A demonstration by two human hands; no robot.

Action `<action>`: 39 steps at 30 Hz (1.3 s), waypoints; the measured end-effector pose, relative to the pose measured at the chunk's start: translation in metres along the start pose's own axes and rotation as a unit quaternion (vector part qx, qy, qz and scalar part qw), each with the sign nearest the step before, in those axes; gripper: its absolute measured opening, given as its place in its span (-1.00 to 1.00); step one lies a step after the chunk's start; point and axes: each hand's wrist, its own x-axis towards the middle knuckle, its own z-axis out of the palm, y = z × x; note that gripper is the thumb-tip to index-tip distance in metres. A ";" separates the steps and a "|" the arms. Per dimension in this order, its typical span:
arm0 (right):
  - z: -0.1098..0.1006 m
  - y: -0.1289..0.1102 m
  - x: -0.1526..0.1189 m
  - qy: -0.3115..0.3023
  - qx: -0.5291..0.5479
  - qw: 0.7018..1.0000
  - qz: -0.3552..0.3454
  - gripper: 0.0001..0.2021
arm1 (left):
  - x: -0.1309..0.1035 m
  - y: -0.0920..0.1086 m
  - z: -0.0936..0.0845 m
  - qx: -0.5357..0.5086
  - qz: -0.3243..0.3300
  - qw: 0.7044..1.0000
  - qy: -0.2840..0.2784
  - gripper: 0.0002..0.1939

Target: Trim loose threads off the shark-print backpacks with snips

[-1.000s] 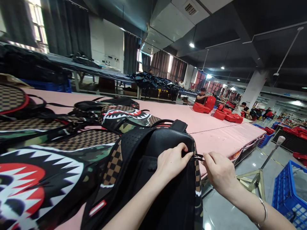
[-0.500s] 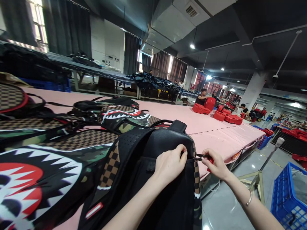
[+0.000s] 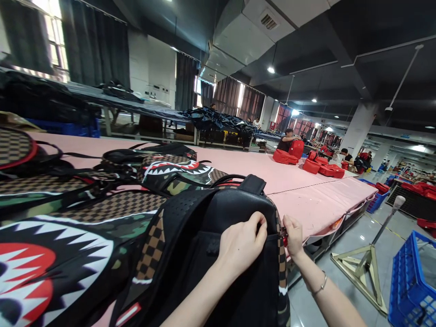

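A black backpack [image 3: 238,272] with brown checkered side trim lies in front of me, its back panel and shoulder strap [image 3: 184,213] facing up. My left hand [image 3: 243,238] rests over the upper right of the panel, thumb and forefinger pinched. Whatever lies between those fingertips is too small to make out. At the bag's right edge, my right hand [image 3: 293,234] is closed around small thread snips [image 3: 284,237]; a red part shows below the fingers and the blades are mostly hidden.
Several shark-mouth camouflage backpacks [image 3: 78,259] lie on the pink table [image 3: 235,159] to the left. Red bags [image 3: 286,156] sit at the far end, near a person [image 3: 284,143]. On the floor at right are a metal stand [image 3: 364,268] and a blue crate [image 3: 405,277].
My right hand has moved left, up against the bag's edge, and turned more upright with the snips. My left hand stays pinched in nearly the same place. The view has shifted slightly.
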 end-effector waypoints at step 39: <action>-0.014 -0.043 -0.005 -0.060 -0.186 0.973 -0.120 -0.83 | -0.001 -0.015 0.030 -0.024 0.127 0.969 0.210 -0.71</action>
